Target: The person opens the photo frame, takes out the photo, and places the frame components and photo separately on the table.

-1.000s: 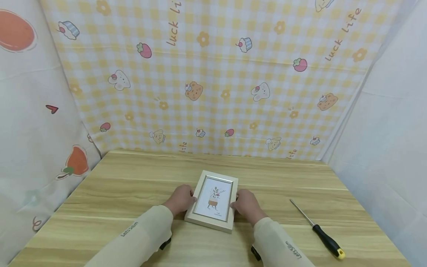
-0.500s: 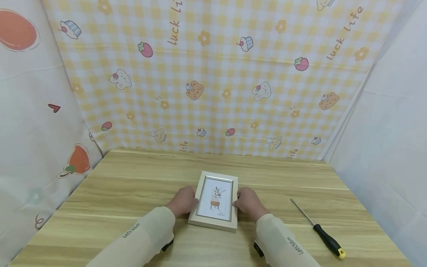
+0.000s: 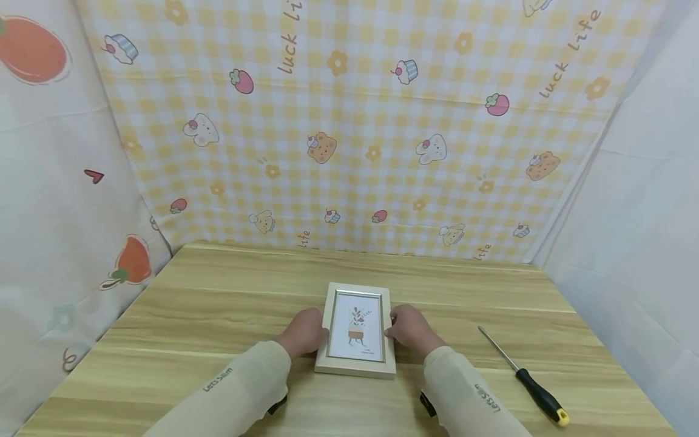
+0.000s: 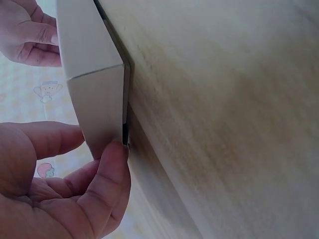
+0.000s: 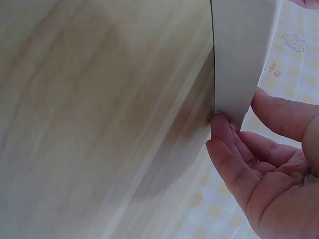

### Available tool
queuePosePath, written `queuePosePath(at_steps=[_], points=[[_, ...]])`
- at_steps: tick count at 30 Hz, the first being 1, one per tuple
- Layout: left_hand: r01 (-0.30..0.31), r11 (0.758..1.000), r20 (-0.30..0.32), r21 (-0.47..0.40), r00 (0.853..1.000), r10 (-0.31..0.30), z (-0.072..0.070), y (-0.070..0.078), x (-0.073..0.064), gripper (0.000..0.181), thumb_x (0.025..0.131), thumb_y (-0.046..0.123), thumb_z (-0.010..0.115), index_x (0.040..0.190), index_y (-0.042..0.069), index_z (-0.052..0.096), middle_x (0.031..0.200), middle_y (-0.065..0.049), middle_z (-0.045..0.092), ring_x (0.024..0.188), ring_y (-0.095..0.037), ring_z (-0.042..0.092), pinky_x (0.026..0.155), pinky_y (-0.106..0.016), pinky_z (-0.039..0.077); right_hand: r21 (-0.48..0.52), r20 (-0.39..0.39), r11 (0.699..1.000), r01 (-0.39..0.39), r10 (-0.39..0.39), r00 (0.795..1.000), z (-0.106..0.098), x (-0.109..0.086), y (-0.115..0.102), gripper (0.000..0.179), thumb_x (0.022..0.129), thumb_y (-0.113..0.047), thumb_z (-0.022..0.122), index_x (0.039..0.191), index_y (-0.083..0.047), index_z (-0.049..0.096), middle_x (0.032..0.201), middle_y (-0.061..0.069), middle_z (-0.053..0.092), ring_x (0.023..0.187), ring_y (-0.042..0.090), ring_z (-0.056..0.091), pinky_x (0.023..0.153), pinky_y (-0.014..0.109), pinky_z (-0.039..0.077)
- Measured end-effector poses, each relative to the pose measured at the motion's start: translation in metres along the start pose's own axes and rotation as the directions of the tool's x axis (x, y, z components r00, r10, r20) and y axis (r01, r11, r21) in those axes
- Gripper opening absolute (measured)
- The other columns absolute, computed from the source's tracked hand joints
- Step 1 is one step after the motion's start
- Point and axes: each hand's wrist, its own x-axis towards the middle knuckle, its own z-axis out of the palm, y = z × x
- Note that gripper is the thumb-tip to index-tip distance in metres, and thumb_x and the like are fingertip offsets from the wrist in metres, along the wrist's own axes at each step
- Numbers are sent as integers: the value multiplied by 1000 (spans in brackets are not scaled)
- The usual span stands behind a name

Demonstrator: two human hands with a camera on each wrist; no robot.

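A pale wooden picture frame (image 3: 355,367) lies face up at the middle of the table, showing a print of a potted plant (image 3: 356,331) inside a silver inner edge. My left hand (image 3: 303,331) grips its left side, and my right hand (image 3: 411,328) grips the right. In the left wrist view the thumb lies on the front face of the picture frame (image 4: 97,104) while curled fingers (image 4: 110,167) reach its back edge. Much the same hold shows in the right wrist view, with fingers (image 5: 227,149) at the underside of the picture frame (image 5: 239,55).
A screwdriver (image 3: 532,382) with a black and yellow handle lies on the wood-grain table (image 3: 229,285) to the right of my right hand. Behind the table hangs a yellow checked cloth (image 3: 355,121); white cloths stand at the left and right sides.
Between both hands, the picture frame has turned slightly and now sits straighter, its near end shifted a little to the right. The screwdriver stays where it was on the table.
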Motion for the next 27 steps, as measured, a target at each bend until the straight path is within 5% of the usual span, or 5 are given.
queuePosePath(at_steps=[9, 27], points=[[0, 1000, 0, -17, 1000, 0, 3, 0, -1, 23, 87, -1, 57, 66, 4, 48, 62, -4, 44, 56, -16, 44, 52, -26, 38, 28, -2, 999, 30, -30, 1000, 2, 1, 6, 30, 78, 0, 75, 65, -6, 48, 64, 2, 49, 61, 15, 46, 56, 26, 37], [-28, 999, -9, -28, 1000, 28, 3, -1, -3, 29, 86, 0, 58, 62, 8, 43, 59, -1, 41, 53, -14, 40, 50, -24, 34, 38, 11, 999, 19, -19, 1000, 2, 0, 7, 9, 80, -2, 73, 80, -3, 64, 74, 3, 59, 67, 16, 51, 60, 27, 43]])
